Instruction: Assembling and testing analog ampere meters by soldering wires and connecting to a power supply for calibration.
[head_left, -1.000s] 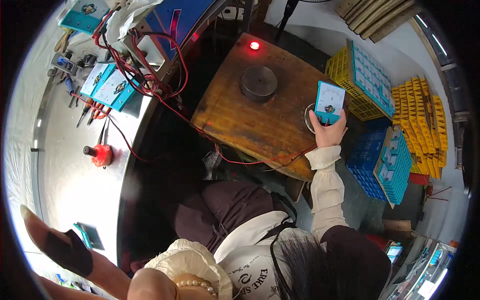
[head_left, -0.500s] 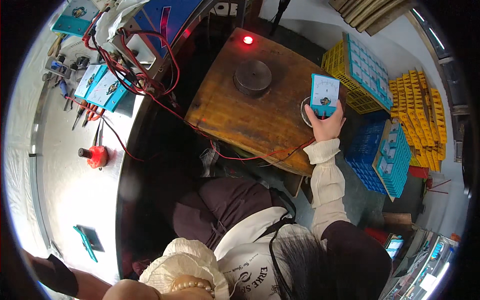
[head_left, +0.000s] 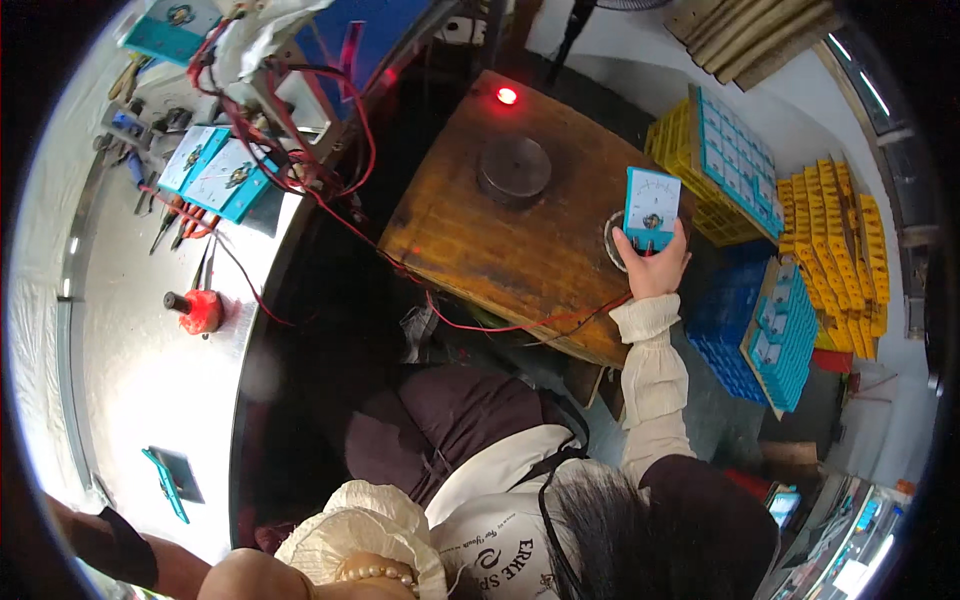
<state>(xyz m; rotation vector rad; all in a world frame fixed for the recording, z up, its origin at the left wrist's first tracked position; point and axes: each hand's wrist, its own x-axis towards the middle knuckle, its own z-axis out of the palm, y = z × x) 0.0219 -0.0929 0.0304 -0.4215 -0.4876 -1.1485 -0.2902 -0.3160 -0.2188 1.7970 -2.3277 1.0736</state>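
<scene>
While the right hand [head_left: 657,268] reaches out over the right end of the brown wooden worktop [head_left: 440,225], its fingers are closed around the lower part of a teal meter [head_left: 653,198], thumb along the left side and the others along the right. The meter is held with its white dial face turned up toward the camera, partly covering a round pale-rimmed piece [head_left: 611,243] just beside the thumb. Near the wrist, a red wire [head_left: 480,326] runs along the worktop's near edge. Farther back on the wood sit a dark round metal block [head_left: 515,168] and, near the far corner, a glowing red light [head_left: 507,96]. At the lower left, the left hand [head_left: 185,566] is close to the camera and cut off by the picture's edge, a black cover on one finger; whether its fingers hold anything, I cannot tell. Nearest to it, on the pale worktop [head_left: 150,385], a thin teal piece [head_left: 166,487] stands tilted, with a red round object [head_left: 203,313] with a dark knob farther up.
</scene>
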